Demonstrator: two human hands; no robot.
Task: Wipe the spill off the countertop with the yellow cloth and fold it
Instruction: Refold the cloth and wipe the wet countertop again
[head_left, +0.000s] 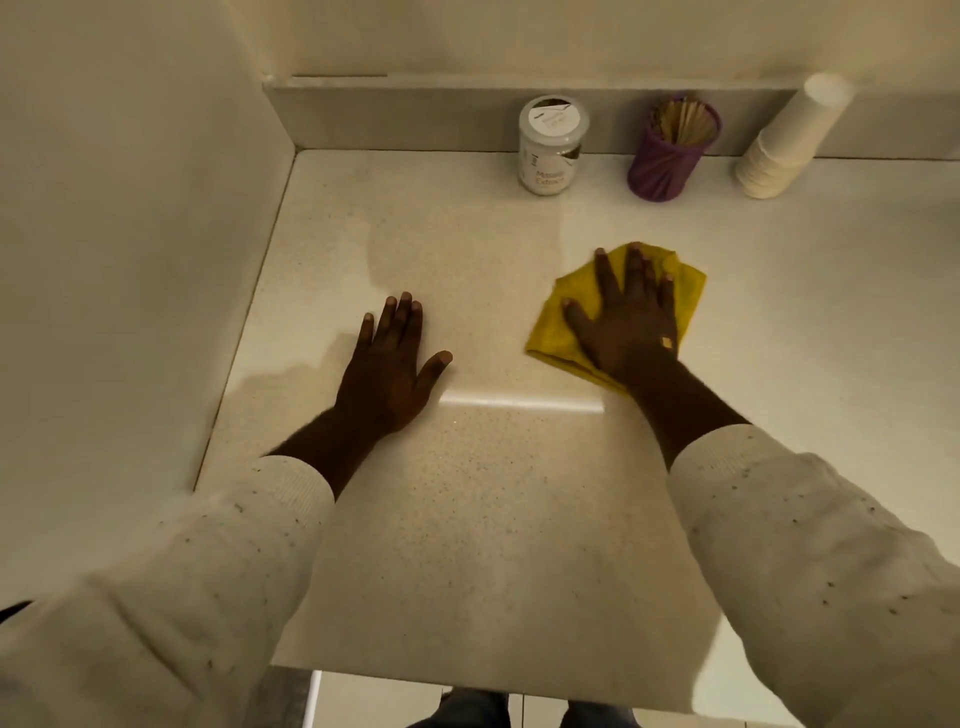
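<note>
Cloth (558, 332) centre hidden beneath flat right hand (631, 322).

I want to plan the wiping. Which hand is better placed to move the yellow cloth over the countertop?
The right hand: it lies flat, fingers spread, on the yellow cloth. The left hand rests bare on the countertop, apart from the cloth.

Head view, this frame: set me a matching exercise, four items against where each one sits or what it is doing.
Column one:
1. yellow cloth
2. left hand
3. purple holder
4. paper cups

Column two:
A. stacked upside down, far right, leaning on the backsplash
B. flat on the bare countertop, palm down
C. pressed under the right hand
D. holds wooden sticks, between the white jar and the cups

Pairs: 1-C, 2-B, 3-D, 4-A
</note>
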